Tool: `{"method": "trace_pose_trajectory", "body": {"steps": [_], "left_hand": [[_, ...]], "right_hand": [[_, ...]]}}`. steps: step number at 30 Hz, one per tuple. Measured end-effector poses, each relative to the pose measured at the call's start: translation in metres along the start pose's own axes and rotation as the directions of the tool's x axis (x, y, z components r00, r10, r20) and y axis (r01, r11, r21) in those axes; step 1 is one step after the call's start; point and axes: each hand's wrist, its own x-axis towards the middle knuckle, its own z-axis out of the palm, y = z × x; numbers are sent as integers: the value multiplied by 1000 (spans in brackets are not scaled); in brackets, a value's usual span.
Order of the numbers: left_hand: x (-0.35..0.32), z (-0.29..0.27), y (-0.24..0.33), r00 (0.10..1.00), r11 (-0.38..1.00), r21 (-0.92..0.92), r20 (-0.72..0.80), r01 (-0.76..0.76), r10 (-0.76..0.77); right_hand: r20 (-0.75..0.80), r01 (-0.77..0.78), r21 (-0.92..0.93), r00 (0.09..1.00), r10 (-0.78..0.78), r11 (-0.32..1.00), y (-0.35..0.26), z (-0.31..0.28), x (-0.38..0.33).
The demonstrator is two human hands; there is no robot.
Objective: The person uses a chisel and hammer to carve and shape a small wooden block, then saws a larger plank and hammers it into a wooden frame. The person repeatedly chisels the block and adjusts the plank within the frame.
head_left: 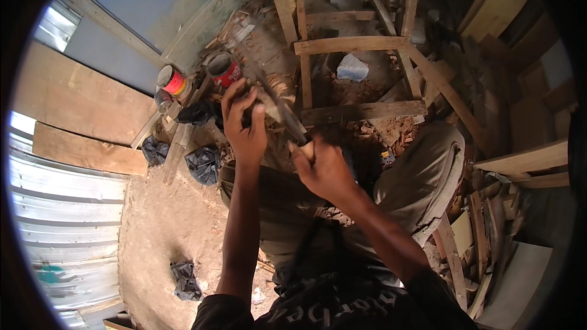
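My right hand [327, 171] is closed round the pale wooden handle of a long, narrow, dark metal tool [292, 123]. Its shaft slants up and leftward in front of me; blur hides whether it is a saw, a file or a knife. My left hand [246, 125] is raised just left of the shaft, fingers bent and apart, with nothing plainly in it. Behind the shaft, close to the left fingertips, are light-coloured wood pieces [280, 84], too blurred to make out well.
A wooden frame with crossbars [351, 44] stands ahead. Two red cans [171, 80] sit at the left beside planks and black plastic bags [203, 165]. Wood chips litter the ground. Corrugated metal sheet [73, 214] walls the left; stacked boards [483, 232] lie at the right.
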Motion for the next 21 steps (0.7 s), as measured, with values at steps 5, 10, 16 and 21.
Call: {"method": "trace_pose_trajectory", "body": {"steps": [5, 10, 16, 21], "left_hand": [[-3, -7, -3, 997, 997, 69, -69, -25, 30], [-13, -14, -5, 995, 996, 35, -62, 79, -77], [-22, -19, -6, 997, 999, -10, -60, -48, 48], [-35, -17, 2, 996, 993, 115, -94, 4, 7]], "right_hand": [[-2, 1, 146, 1000, 0, 989, -4, 0, -1], [28, -94, 151, 995, 91, 984, -10, 3, -3], [-42, 91, 101, 995, -87, 991, -15, 1, -7], [114, -43, 71, 993, 35, 997, -16, 3, -17]]}}
